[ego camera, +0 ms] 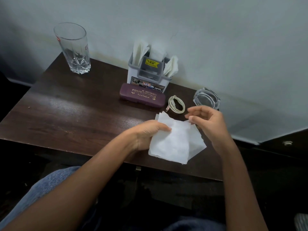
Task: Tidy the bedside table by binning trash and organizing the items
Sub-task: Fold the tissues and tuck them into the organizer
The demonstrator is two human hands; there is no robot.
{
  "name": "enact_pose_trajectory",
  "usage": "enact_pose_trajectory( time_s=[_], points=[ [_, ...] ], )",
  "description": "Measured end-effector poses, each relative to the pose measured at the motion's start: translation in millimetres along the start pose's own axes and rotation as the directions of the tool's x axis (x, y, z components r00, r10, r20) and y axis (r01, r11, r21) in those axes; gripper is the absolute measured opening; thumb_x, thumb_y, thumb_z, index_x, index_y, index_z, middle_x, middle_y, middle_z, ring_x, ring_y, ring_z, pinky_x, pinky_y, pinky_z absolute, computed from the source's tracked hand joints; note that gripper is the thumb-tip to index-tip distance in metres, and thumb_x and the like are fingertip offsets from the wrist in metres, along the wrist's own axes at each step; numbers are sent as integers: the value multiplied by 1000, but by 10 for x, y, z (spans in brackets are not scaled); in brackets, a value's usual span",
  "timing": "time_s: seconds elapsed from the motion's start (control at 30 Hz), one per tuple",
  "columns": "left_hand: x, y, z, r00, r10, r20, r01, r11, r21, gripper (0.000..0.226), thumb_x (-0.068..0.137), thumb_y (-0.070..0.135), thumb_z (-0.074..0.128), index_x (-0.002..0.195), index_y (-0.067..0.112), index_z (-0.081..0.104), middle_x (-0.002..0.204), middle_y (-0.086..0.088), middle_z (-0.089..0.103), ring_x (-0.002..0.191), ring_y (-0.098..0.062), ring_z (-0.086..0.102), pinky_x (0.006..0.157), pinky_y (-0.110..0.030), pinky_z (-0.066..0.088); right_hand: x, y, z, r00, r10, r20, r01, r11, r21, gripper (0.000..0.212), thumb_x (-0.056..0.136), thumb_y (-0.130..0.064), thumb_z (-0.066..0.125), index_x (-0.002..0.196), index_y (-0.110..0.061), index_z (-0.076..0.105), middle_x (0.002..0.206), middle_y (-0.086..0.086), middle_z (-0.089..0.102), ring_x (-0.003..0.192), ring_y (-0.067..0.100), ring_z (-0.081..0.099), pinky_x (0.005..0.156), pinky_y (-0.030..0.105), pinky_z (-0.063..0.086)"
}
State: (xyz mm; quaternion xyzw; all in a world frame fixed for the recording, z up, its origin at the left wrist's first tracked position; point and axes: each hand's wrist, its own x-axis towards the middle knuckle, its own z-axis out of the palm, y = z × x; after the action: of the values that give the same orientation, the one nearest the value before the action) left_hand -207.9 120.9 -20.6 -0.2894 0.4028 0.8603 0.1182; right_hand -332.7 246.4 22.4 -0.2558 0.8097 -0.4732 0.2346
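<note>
Left hand [146,134]: grip closed on the left edge of a white tissue [175,142]. The thumb lies flat on top of the sheet. The fingers are hidden under it.

Right hand [206,120]: grip narrow, thumb and forefinger pinching the tissue's far right corner. The other fingers are loosely curled above it and slightly blurred.

Tissue: held between both hands, over the near right part of the bench [75,110], its lower edge reaching past the bench's near edge. It is thin, creased and partly folded, with a second layer showing on the right side. The edges are ragged and the far left corner sticks up. Whether any part rests on the bench I cannot tell.

On the bench, dark brown wood against a pale wall:
- Clear cut-glass tumbler [73,49], upright, far left corner.
- White and grey holder [150,70] against the wall, with white paper napkins standing in its compartments and a yellow price sticker on the front.
- Maroon spectacle case [142,97], shut, lying just in front of the holder, gold lettering on its lid.
- Coiled pale cable [176,104], just right of the case.
- Glass ashtray [206,98], right of the cable, near the wall.
</note>
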Motion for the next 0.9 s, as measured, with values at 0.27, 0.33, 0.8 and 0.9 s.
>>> enact_pose_trajectory(
  time_s=[0.27, 0.33, 0.8, 0.9],
  points=[
    [44, 85, -165, 931, 144, -336, -119, 989, 93, 17, 89, -2, 46, 97, 4, 60, 88, -12, 67, 75, -24, 64, 71, -31, 53, 38, 471, -305, 923, 374, -91, -369, 790, -489, 10, 77, -5, 66, 69, -10, 63, 69, 3, 61, 63, 14, 54, 55, 24, 40],
    [44, 92, -167, 924, 151, -352, -120, 987, 108, 16, 89, -2, 46, 95, 5, 60, 89, -11, 67, 77, -24, 64, 73, -31, 52, 44, 501, -289, 902, 418, -105, -405, 738, -540, 8, 73, -9, 71, 71, -8, 64, 69, 4, 61, 66, 18, 54, 62, 30, 45],
    [20, 118, -207, 917, 139, -374, -112, 989, 93, 25, 91, 1, 45, 113, -1, 58, 96, -13, 68, 81, -26, 66, 70, -33, 55, 2, 298, -392, 898, 426, -112, -440, 860, -259, 26, 73, 2, 73, 62, -8, 52, 61, 6, 55, 53, 13, 50, 50, 22, 43],
    [29, 119, -206, 913, 146, -380, -114, 988, 105, 26, 91, 1, 45, 114, -1, 58, 99, -14, 68, 84, -27, 66, 74, -34, 55, 1, 320, -420, 908, 387, -160, -415, 879, -233, 27, 72, 2, 74, 60, -8, 52, 59, 6, 53, 51, 13, 49, 41, 15, 41]
  ],
)
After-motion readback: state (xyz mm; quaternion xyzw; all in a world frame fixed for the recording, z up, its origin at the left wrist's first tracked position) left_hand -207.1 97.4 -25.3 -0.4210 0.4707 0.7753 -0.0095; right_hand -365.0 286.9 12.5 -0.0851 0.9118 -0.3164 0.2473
